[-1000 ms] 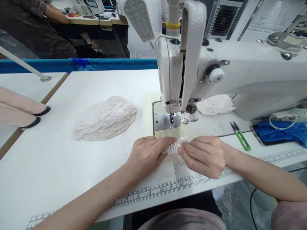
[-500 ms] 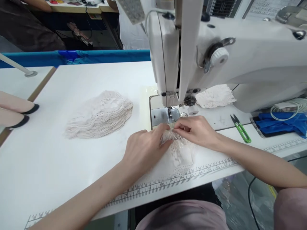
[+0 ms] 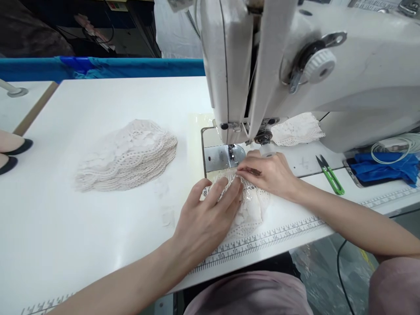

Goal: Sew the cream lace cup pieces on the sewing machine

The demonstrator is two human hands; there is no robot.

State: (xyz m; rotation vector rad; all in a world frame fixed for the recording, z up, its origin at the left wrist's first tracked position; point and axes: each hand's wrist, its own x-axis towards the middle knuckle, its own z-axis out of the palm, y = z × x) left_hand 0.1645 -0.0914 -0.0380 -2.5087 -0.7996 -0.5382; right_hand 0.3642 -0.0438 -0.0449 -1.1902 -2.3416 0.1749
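Note:
A white lace piece (image 3: 248,214) lies bunched in front of the sewing machine's needle plate (image 3: 218,158), its scalloped edge toward the table's front. My left hand (image 3: 210,210) rests on the lace with bent fingers pressing and gathering it; the thumb is mostly hidden. Thumb and fingertips of my right hand (image 3: 271,173) pinch the lace's upper edge, just right of the left fingertips. The presser foot (image 3: 231,152) of the sewing machine (image 3: 226,65) stands just beyond both hands, with no lace visible under it.
Stacked lace pieces (image 3: 131,155) lie on the left of the white table (image 3: 108,236). Another lace piece (image 3: 297,129) is behind the needle area. Green thread snips (image 3: 331,176) and a blue cloth (image 3: 387,166) on a phone lie right. A printed ruler (image 3: 252,245) follows the front edge.
My left hand has turned from a thumb-and-finger pinch to fingers laid over the lace. My right hand keeps its pinch near the same spot. The view has shifted slightly.

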